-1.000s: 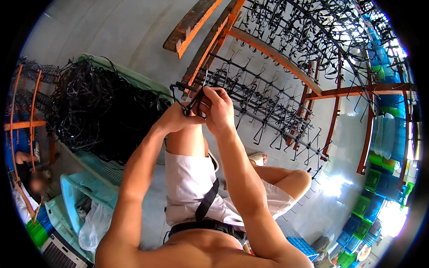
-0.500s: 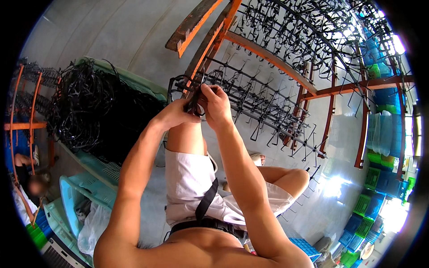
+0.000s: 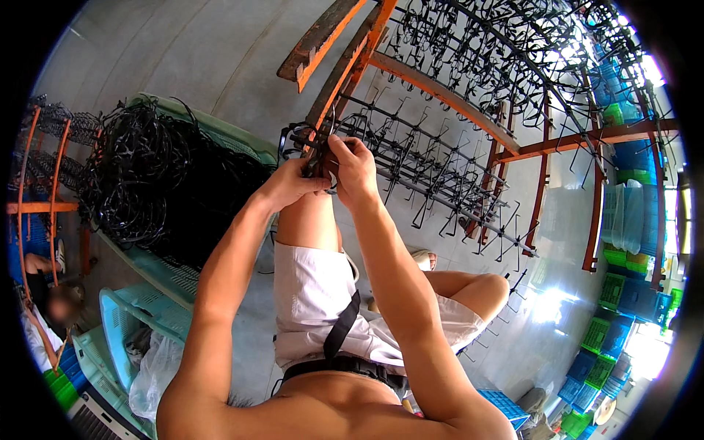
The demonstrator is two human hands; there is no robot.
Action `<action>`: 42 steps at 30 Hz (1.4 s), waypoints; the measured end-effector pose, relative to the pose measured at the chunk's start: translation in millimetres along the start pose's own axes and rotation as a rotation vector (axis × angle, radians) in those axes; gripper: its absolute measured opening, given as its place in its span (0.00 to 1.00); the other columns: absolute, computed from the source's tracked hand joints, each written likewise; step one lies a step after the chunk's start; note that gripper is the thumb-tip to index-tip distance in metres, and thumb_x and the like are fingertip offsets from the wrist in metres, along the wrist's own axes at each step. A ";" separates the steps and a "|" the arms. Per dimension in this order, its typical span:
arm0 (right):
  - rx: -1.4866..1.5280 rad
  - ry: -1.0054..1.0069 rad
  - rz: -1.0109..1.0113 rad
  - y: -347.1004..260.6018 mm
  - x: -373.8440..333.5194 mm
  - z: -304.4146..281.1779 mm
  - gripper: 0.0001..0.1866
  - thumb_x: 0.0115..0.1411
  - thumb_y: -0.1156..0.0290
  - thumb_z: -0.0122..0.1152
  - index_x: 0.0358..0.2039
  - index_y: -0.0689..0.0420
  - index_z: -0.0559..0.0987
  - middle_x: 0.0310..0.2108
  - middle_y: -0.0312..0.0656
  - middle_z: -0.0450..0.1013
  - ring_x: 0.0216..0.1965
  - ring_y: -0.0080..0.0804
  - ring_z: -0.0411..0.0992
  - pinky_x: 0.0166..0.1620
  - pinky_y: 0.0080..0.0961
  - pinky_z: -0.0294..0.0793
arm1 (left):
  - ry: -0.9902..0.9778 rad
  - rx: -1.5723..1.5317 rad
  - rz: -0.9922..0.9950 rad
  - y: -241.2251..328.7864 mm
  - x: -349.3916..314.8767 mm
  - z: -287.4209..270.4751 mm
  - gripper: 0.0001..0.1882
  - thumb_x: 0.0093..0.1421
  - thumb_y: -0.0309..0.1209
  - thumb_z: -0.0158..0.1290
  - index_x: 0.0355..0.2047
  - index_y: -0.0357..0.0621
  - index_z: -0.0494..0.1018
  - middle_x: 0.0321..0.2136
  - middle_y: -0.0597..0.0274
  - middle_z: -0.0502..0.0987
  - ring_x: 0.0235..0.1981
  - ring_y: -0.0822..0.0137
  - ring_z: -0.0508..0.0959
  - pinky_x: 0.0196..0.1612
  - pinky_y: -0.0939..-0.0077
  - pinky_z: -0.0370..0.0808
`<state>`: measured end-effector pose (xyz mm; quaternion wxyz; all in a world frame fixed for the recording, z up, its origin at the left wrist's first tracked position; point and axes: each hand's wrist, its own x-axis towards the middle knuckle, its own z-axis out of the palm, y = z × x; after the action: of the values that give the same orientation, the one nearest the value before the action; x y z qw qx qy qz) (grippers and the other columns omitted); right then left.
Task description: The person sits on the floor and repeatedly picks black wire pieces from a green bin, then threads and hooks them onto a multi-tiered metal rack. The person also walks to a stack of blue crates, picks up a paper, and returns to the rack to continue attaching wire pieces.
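My left hand (image 3: pixel 293 185) is closed around a bunch of thin black looped pieces (image 3: pixel 297 138), some standing out beyond the fingers. Whether they are plastic or metal I cannot tell. Close beside it, my right hand (image 3: pixel 353 167) pinches the same bunch from the right, thumb and fingers pressed together. Both hands are above my knee, in front of an orange rack (image 3: pixel 341 81). To the left, a pale green crate (image 3: pixel 257 143) is heaped with a tangled mass of shiny black strands and loops (image 3: pixel 147 169).
Rods with black hooks (image 3: pixel 433 172) hang on the rack at right, with many black pieces (image 3: pixel 477 51) above. A light blue basket (image 3: pixel 114 315) holding a plastic bag (image 3: pixel 158 370) stands at lower left. Another person (image 3: pixel 44 315) sits far left. Green and blue crates (image 3: pixel 601 337) line the right.
My left fingers have shifted slightly on the black pieces, the thumb now lying across them. The looped pieces have turned a little; my right hand has barely moved.
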<state>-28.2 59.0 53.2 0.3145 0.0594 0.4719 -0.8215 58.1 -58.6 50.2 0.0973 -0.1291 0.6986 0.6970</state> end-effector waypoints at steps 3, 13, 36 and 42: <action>-0.005 -0.048 0.017 -1.5 -0.5 -3.7 0.11 0.59 0.70 0.57 0.34 0.64 0.68 0.23 0.38 0.70 0.20 0.22 0.67 0.23 0.18 0.67 | 0.094 0.061 0.076 -1.1 -4.4 5.1 0.10 0.56 0.31 0.55 0.35 0.37 0.74 0.24 0.67 0.74 0.27 0.78 0.70 0.32 0.80 0.68; -1.100 -0.202 -0.934 -50.3 -80.6 18.5 0.17 0.53 0.78 0.56 0.44 0.60 0.71 0.45 0.48 0.64 0.48 0.43 0.62 0.51 0.33 0.63 | 0.293 0.705 0.278 18.1 -104.6 24.2 0.08 0.55 0.28 0.53 0.35 0.39 0.71 0.28 0.51 0.75 0.33 0.48 0.76 0.36 0.64 0.72; 0.577 -0.533 -0.038 -169.9 -97.5 -80.5 0.11 0.58 0.71 0.51 0.42 0.57 0.70 0.32 0.42 0.73 0.22 0.25 0.67 0.22 0.19 0.69 | -0.844 -0.762 -0.060 59.8 -152.2 41.8 0.28 0.65 0.28 0.44 0.64 0.42 0.49 0.37 0.45 0.78 0.24 0.69 0.79 0.19 0.82 0.72; 0.297 -0.151 -0.001 -66.8 -34.7 -47.2 0.03 0.63 0.72 0.50 0.35 0.57 0.68 0.30 0.41 0.71 0.26 0.27 0.68 0.31 0.25 0.71 | -0.661 -1.330 -0.209 65.0 -157.3 100.6 0.19 0.62 0.32 0.48 0.50 0.32 0.63 0.30 0.39 0.77 0.16 0.63 0.77 0.11 0.82 0.68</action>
<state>-48.2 137.1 90.3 0.3364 0.0427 0.3203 -0.8845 182.2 48.6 160.6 0.2693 -0.0103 0.0484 0.9618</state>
